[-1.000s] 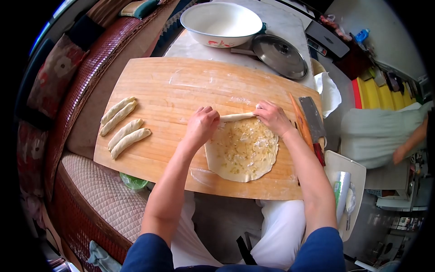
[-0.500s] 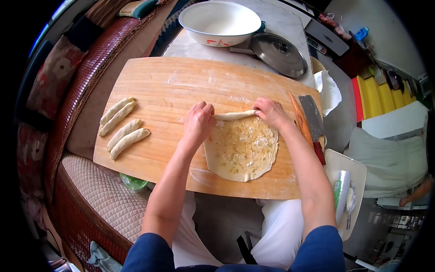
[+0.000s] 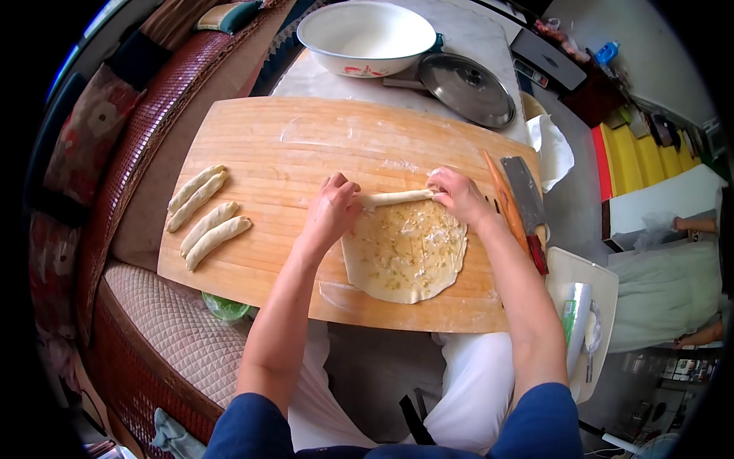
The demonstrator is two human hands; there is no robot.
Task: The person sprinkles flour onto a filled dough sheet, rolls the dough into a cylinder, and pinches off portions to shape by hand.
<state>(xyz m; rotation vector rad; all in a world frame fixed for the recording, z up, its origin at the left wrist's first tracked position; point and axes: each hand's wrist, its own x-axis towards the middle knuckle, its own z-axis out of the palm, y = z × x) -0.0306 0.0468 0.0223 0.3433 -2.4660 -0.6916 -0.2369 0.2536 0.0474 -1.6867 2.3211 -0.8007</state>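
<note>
A flat sheet of dough [image 3: 405,256], spread with oil, bits of filling and patches of flour, lies on a wooden board [image 3: 267,161]. Its far edge is turned over into a narrow roll. My left hand [image 3: 334,205] pinches the left end of that roll, fingers curled, and my right hand [image 3: 456,195] pinches the right end between thumb and fingers. The near part of the sheet stays flat. Several finished dough rolls [image 3: 218,241] rest in pairs at the board's left side.
Right of my right forearm lie a wooden rolling pin [image 3: 506,195] and a cleaver [image 3: 526,191]. Behind the board are an enamel basin [image 3: 367,42] and a pan lid [image 3: 468,88]. A tray [image 3: 604,283] holds a plastic-wrap roll [image 3: 577,321]. Another person [image 3: 665,283] is at far right.
The turned-over edge of the dough looks slightly thicker, and both hands keep hold of its ends. At far right, the other person has shifted, showing more of an arm and clothing.
</note>
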